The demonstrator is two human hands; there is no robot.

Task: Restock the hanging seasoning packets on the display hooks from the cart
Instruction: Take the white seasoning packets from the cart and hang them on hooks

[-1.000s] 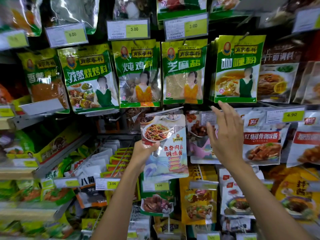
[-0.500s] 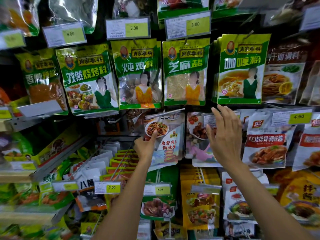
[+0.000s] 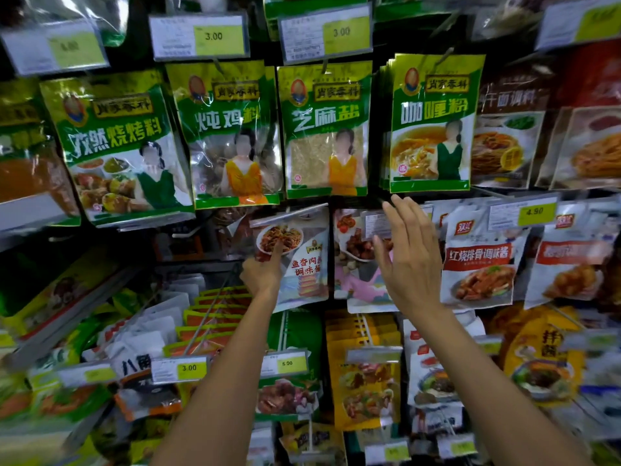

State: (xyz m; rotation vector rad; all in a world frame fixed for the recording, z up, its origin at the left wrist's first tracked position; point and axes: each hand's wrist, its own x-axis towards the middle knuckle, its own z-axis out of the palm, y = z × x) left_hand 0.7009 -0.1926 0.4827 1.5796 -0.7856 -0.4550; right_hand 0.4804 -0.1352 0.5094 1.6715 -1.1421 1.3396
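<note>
Glossy white-and-blue seasoning packet (image 3: 302, 264) with noodle-dish print sat tilted in the middle row, its left edge pinched by left hand (image 3: 263, 275); right hand (image 3: 411, 264) was spread, holding nothing, alongside. Risk: punched hole could miss the unseen hook, dropping packet.

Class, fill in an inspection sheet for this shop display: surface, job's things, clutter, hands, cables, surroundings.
Surface: no table; goods hang from hook rods.
Job's things: white sauce packet, held up just under the green packets; cart not in view.
Clutter: nothing seen.
Hands: left hand holds the white sauce packet, thumb on its front; right hand open, fingers straight.
Cables: nothing seen.
Surroundings: price tags; more packets hang on every side.
</note>
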